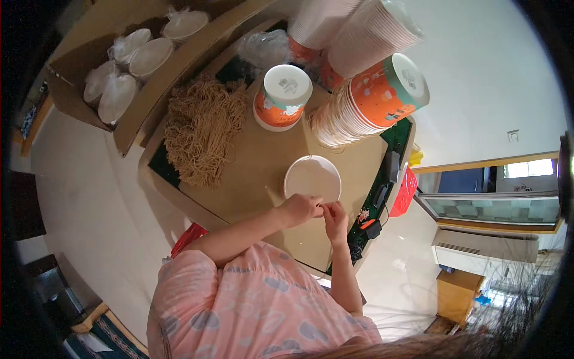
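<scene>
A white paper tub [312, 170] stands on the table, its round mouth facing up. Both my hands are at its near rim, fingertips meeting. My left hand [301, 209] is closed in a pinch, overlapping the rim. Beside it, my right hand [336, 220] pinches too. Whatever lies between the fingers is too small to make out. Farther off, an orange and white paper tub [282, 99] sits upside down. To its right leans a stack of paper tubs [382, 90], with beige cord around several of its lower rims. A large heap of beige cord [203, 131] lies at the left.
More nested tubs [373, 39] and a clear plastic bag [263, 48] are at the table's far side. A cardboard box [128, 128] with bagged white tubs stands at far left. Dark devices and a cable [372, 227] lie along the right edge, near a red plastic container [405, 192].
</scene>
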Action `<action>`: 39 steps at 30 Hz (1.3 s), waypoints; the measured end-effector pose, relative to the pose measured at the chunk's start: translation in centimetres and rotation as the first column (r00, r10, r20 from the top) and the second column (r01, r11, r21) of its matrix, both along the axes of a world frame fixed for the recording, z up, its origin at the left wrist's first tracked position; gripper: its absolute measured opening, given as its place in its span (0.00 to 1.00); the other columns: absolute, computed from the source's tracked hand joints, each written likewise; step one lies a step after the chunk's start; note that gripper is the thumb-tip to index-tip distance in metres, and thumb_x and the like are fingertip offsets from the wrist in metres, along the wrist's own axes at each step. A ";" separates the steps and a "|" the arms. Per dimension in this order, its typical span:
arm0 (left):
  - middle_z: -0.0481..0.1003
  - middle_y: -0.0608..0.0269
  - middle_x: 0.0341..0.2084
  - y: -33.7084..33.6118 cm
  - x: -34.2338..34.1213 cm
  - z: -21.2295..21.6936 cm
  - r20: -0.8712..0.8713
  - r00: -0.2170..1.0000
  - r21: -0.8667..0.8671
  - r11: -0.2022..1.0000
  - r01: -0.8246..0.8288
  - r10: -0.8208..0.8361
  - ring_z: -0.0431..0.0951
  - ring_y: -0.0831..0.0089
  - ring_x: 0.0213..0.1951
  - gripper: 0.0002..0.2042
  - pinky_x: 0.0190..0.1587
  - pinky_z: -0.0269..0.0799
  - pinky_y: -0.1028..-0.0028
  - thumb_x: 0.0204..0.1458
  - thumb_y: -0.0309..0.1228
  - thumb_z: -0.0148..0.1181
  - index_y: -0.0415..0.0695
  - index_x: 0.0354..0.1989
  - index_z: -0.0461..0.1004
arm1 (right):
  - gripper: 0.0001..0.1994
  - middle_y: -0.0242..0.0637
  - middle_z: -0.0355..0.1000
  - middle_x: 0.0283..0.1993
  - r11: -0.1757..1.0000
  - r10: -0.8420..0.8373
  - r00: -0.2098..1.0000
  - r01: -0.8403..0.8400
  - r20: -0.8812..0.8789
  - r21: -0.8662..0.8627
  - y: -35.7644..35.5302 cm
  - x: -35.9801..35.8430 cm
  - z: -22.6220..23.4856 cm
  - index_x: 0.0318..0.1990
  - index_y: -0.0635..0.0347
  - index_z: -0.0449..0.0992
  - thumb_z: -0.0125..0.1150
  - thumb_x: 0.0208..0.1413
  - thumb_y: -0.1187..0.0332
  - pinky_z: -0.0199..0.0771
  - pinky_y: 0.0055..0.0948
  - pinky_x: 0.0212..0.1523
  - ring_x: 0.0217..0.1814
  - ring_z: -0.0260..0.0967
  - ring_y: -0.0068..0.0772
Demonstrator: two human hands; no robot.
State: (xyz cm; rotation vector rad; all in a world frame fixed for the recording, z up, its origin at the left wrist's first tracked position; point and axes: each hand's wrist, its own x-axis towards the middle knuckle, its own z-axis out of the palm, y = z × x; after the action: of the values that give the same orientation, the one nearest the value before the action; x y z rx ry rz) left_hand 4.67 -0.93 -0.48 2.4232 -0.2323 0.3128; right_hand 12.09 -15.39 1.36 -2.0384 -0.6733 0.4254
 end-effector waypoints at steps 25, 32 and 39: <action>0.67 0.69 0.15 -0.9 0.6 -1.9 -0.565 0.749 -0.819 0.128 -0.559 -0.346 0.63 0.84 0.14 0.11 0.13 0.54 0.83 0.54 0.31 0.51 0.38 0.25 0.73 | 0.06 0.38 0.67 0.33 0.929 -0.353 0.921 0.325 0.165 0.174 -0.1 -5.6 -1.0 0.36 0.63 0.76 0.58 0.49 0.76 0.66 0.24 0.31 0.33 0.66 0.29; 0.69 0.69 0.16 0.2 0.0 -1.1 -0.611 0.710 -0.781 0.118 -0.614 -0.349 0.63 0.85 0.14 0.09 0.12 0.53 0.85 0.51 0.32 0.55 0.39 0.28 0.75 | 0.12 0.41 0.67 0.36 0.974 -0.221 0.920 0.190 0.324 0.123 0.0 -6.2 -0.3 0.42 0.60 0.75 0.53 0.49 0.80 0.67 0.27 0.34 0.37 0.66 0.33; 0.73 0.68 0.20 0.4 -0.3 -1.1 -0.617 0.758 -0.772 0.349 -0.531 -0.212 0.67 0.85 0.18 0.07 0.18 0.60 0.85 0.47 0.28 0.57 0.39 0.33 0.76 | 0.08 0.39 0.70 0.32 0.970 -0.235 0.957 0.219 0.168 0.110 -0.1 -5.5 -0.3 0.40 0.62 0.75 0.55 0.51 0.76 0.68 0.25 0.31 0.29 0.67 0.28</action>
State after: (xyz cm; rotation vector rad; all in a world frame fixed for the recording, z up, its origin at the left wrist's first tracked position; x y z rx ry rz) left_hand 4.34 -0.50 -1.54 1.2023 0.4537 -0.2849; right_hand 6.57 -15.46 1.02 -2.0542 -0.5456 0.0757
